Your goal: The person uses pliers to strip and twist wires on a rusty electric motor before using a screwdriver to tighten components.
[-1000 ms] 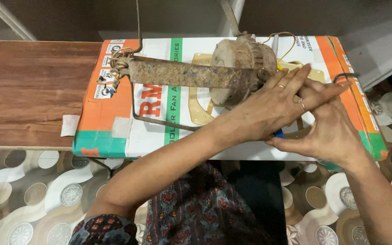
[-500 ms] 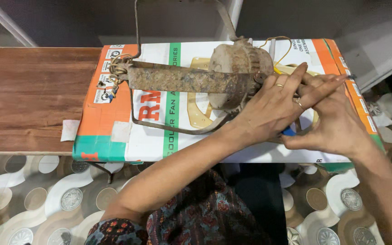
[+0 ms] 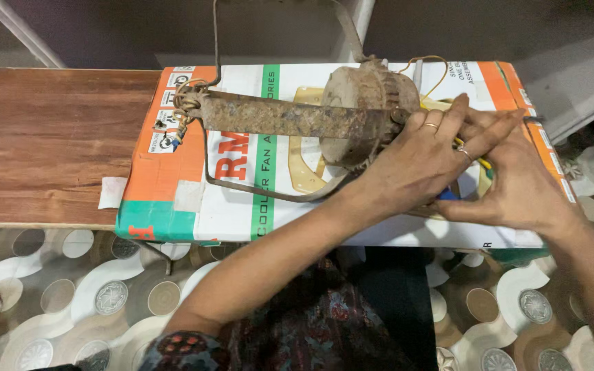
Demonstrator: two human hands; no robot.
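Head view — left hand [image 3: 414,161], rusty motor [image 3: 362,110], carton [image 3: 256,199]

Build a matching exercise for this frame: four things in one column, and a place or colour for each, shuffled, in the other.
Things:
1. rusty motor
2. cardboard box
3. wooden table
4. left hand

Descriptions:
A. brown, lying under the box
B. resting against the motor's right side
C. on top of the box
D. white, orange and green

Pairs: 1-C, 2-D, 3-A, 4-B
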